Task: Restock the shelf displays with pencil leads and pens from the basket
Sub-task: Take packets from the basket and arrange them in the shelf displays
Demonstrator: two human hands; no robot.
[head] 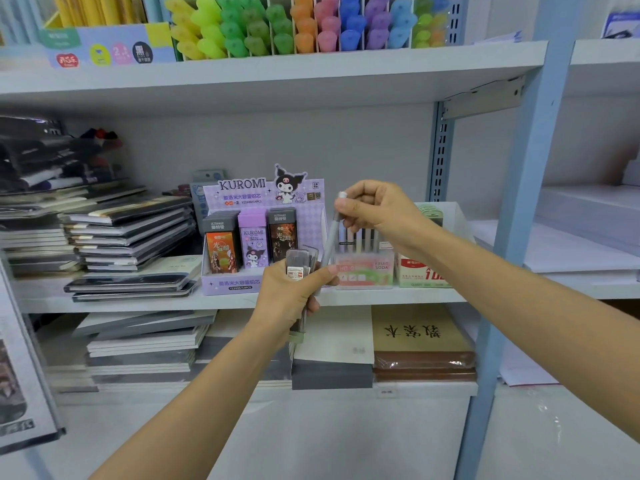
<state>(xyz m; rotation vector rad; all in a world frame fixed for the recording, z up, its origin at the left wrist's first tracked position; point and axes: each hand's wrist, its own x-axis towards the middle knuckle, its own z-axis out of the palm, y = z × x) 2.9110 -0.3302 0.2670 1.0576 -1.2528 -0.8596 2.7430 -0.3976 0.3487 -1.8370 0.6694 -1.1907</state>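
My left hand (289, 294) grips a bundle of dark lead cases and pens (300, 263) in front of the middle shelf. My right hand (375, 211) pinches the top of a slim grey pen (329, 242) whose lower end still sits in that bundle. Behind the hands stands a purple Kuromi display box (242, 284) with three lead packs upright in it. To its right a pink and green "Fruit Soda" pen box (367, 268) holds several pens. The basket is out of view.
Stacks of notebooks (128, 233) fill the left of the middle shelf (381, 296). A red and white box (420, 271) stands right of the pen box. Coloured highlighters (294, 26) line the upper shelf. Paper pads (422, 337) lie on the lower shelf. A blue upright (519, 202) stands right.
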